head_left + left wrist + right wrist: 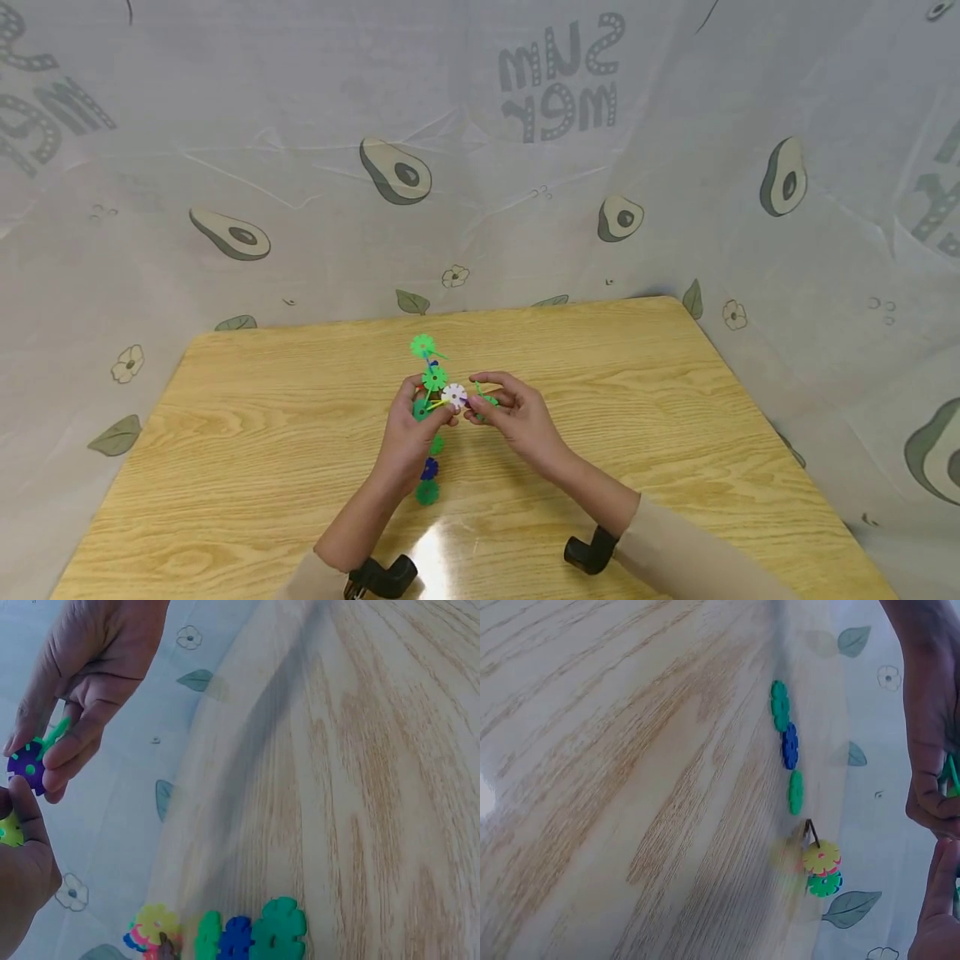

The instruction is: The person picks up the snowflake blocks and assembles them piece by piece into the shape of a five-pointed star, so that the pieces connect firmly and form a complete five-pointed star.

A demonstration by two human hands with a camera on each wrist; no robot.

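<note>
My left hand [408, 429] grips linked notched plastic discs, among them a white disc [453, 396] and a yellow disc [10, 830]. Green discs [434, 377] show just beyond its fingers in the head view. From the other side, my right hand [525, 421] pinches a purple disc [27, 766] with a bright green disc [486, 403] slotted across it. The purple disc meets the white one's edge between both hands' fingertips. Fingers cover part of the joined pieces.
Below the left hand on the wooden table [637, 383], a green disc [437, 444], a blue disc [429, 468] and a darker green disc [427, 492] lie in a row. Farther along, a yellow-and-pink cluster [821, 857] stands. Patterned cloth [487, 225] hangs behind.
</note>
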